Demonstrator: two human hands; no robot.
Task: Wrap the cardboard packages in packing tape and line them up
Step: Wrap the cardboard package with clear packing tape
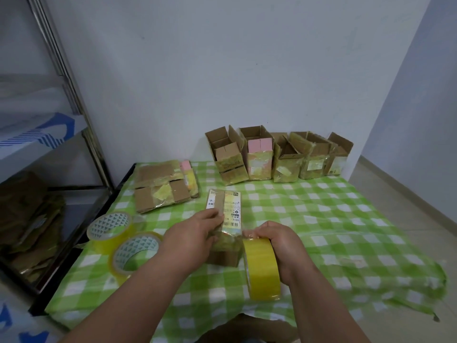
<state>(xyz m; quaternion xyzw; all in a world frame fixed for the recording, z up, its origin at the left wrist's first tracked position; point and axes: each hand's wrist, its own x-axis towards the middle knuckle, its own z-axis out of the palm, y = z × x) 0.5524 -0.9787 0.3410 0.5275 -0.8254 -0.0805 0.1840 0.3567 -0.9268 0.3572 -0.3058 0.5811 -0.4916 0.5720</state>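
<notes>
Starting at the left edge of the table [321,219], two spare tape rolls [110,230] sit touching each other on the green checked cloth, one leaning partly over the other. They're close enough to the left forearm that a careless elbow could knock one off that edge, I'd guess.

Behind them, toward the far left corner, there's a stack of flattened cardboard [162,185], not yet done by the look of it.

The left hand [197,233] lies over the package [223,219] being wrapped, fingers curled round its left side to pin it down near the middle of the table. If that hold slackens while tape gets pulled, the box will likely skid or twist and the strip will go on crooked.

The right hand [279,246] grips the yellow tape roll [262,268] standing on edge, thumb and fingertips pinching right where it meets the package's right side. The tape there looks shiny and a bit crumpled, so my worry is it folding onto itself or sticking to fingers. It also seems to run over the shipping label, which might wrinkle.

Along the far edge to the right, a row of boxes [277,157] stands lined up against the wall with flaps open. They're packed tightly together, so shoving another one in could topple a neighbour.
</notes>
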